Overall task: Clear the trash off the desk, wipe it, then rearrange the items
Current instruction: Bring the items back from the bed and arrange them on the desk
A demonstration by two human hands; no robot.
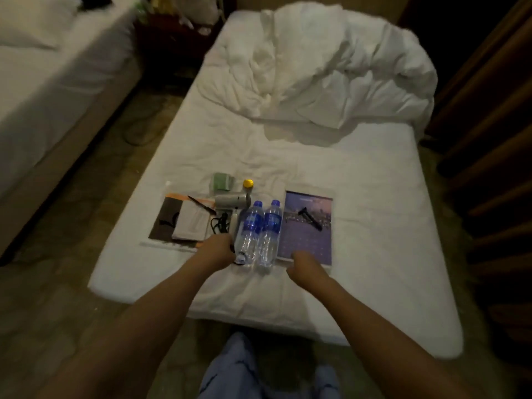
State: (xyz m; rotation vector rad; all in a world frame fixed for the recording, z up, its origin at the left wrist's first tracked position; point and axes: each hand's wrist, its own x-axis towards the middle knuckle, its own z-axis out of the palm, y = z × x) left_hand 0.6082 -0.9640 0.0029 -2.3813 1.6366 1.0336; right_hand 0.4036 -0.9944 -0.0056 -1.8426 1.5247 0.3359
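Items lie in a row on the white bed sheet (359, 226). Two clear water bottles with blue labels (260, 228) lie side by side. Left of them is a grey hair dryer (230, 200) with a black cord (220, 224). My left hand (218, 249) is curled at the lower end of the dryer's handle and cord, right beside the left bottle. A purple booklet (306, 240) with a black razor (309, 218) on it lies to the right. My right hand (303, 263) sits at the booklet's near edge, fingers curled under and hidden.
A brown and white folder stack (178, 220) with a black pen (201, 205) lies at the far left of the row. Behind it are a green packet (223, 182) and a yellow cap (248, 183). A crumpled duvet (331, 70) fills the bed's far half. A second bed (43, 96) stands on the left.
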